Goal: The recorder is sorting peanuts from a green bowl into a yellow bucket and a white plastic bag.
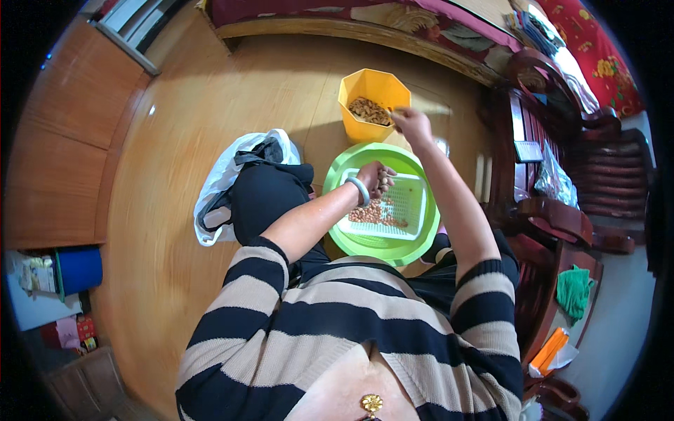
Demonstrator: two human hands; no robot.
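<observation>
My left hand (373, 178), with a pale bangle at the wrist, is closed around several peanuts in their shells (385, 178). It is over a white slotted basket (415, 203) that sits inside a green basin (335, 210). Reddish shelled peanuts (375, 215) lie loose in the basket's near part. Beyond the basin stands a yellow bin (365, 132), partly filled with brown peanut shells (366, 110). At the bin's right rim is my right hand (413, 126), its fingers drawn together and slightly blurred; whatever is between them is too small to make out.
A white plastic bag (214, 186) with dark cloth lies left of my knee. Dark wooden seating (537, 217) lines the right side, with a green cloth (574, 293) on it. A wooden-framed bed (351, 29) runs along the far side; wooden cabinets (63, 140) stand at left.
</observation>
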